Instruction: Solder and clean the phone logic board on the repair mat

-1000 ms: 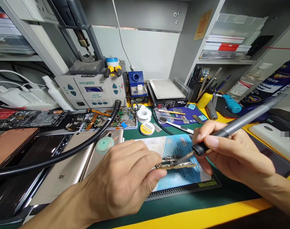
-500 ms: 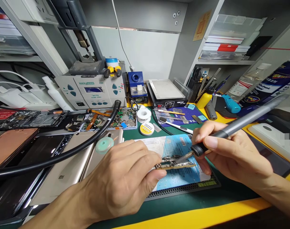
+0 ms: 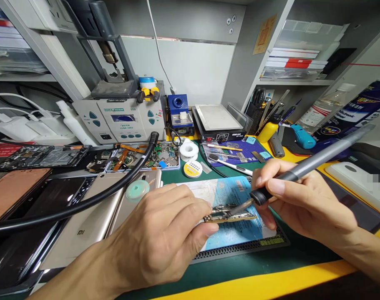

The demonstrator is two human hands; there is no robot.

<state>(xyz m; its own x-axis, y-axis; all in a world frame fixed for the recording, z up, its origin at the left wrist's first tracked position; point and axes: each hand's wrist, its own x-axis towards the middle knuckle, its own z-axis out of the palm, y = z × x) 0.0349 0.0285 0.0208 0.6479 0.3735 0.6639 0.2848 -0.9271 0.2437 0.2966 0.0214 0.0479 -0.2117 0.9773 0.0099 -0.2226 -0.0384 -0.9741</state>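
Observation:
Between thumb and fingers, my left hand [image 3: 167, 229] pinches the left end of a small circuit board [image 3: 230, 217], tilted up over a blue and white card [image 3: 230, 239]. My right hand [image 3: 302, 200] is closed around the grey handle of a soldering iron [image 3: 305, 166], gripped like a pen. The iron's tip lies at the middle of the board; whether it presses on a part there I cannot tell. My left fingers cover the board's left end. Under the card a dark perforated mat [image 3: 271, 241] shows along its front edge.
A black hose [image 3: 114, 193] arches over several phones at left, from the hot air station [image 3: 121, 118]. Behind the card stand a solder spool [image 3: 188, 151] and a round yellow-white tin [image 3: 192, 169]. A heating plate [image 3: 219, 118], a toothbrush [image 3: 230, 164] and bottles occupy the back and right.
Almost nothing differs. Both hands, the board and the soldering iron hold nearly the same places, with only a tiny shift of the view.

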